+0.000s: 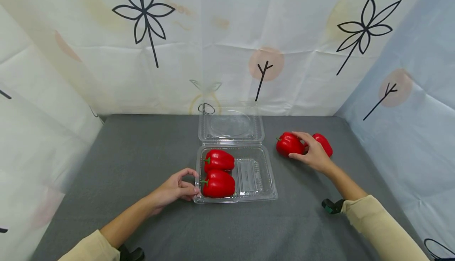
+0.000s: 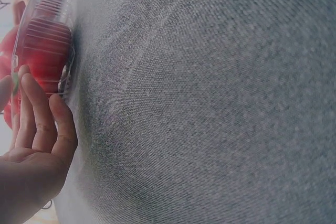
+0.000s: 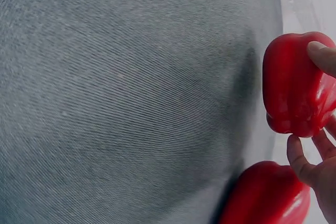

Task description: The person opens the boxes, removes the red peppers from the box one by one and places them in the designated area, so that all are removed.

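A clear plastic clamshell container [image 1: 266, 174] lies on the grey cloth, its lid [image 1: 231, 128] folded back behind it. Two red bell peppers, one at the back [image 1: 220, 160] and one in front [image 1: 219, 184], fill its left half, stems pointing left. My left hand [image 1: 177, 188] pinches the container's left rim between thumb and fingers. To the right of the container, my right hand [image 1: 313, 155] grips another red bell pepper [image 1: 288, 144], thumb on one side and fingers at its blunt end. In the right wrist view this pepper [image 3: 291, 82] seems raised off the cloth.
One more red bell pepper [image 1: 324, 144] lies on the cloth, just beyond my right hand and partly covered by it. Grey cloth [image 1: 149, 146] spreads over the table. Patterned white curtains [image 1: 227, 47] stand along the back and both sides.
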`<state>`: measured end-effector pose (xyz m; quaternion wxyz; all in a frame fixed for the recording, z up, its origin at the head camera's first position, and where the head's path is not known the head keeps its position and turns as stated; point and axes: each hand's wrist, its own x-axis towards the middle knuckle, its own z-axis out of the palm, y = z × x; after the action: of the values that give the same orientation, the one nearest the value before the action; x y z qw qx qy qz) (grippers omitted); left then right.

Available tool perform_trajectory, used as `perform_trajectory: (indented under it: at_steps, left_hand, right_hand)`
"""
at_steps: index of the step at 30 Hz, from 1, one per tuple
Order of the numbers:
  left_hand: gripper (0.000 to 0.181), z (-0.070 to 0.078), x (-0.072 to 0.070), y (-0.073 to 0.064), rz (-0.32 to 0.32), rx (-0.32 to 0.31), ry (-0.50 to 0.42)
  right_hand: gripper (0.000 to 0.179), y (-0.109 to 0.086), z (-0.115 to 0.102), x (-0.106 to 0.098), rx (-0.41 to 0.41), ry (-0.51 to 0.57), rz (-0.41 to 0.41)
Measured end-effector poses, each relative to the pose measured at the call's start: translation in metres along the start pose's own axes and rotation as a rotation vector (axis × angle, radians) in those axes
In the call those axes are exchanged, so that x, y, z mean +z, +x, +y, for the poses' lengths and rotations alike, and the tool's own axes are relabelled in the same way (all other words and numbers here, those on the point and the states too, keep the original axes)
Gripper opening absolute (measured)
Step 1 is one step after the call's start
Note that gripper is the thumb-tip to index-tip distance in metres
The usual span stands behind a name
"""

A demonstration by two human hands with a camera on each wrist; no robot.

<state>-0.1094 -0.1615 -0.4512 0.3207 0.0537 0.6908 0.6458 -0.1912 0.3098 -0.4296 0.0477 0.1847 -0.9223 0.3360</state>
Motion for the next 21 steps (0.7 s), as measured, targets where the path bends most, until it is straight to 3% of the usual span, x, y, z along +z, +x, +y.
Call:
perform_trajectory:
  at_steps: [4, 13, 21]
  left_hand:
    - [0.048, -0.002, -0.001, 0.0, -0.012, 0.019, -0.003]
    - [0.048, -0.002, -0.001, 0.0, -0.005, 0.006, -0.005]
    - [0.048, -0.002, -0.001, 0.0, -0.006, 0.002, -0.008]
  right_hand:
    - [0.069, -0.002, 0.005, 0.007, 0.013, 0.006, 0.012]
    - [0.07, -0.003, 0.008, 0.015, -0.038, -0.028, 0.052]
    - [0.073, -0.006, 0.006, 0.011, 0.012, -0.056, 0.009]
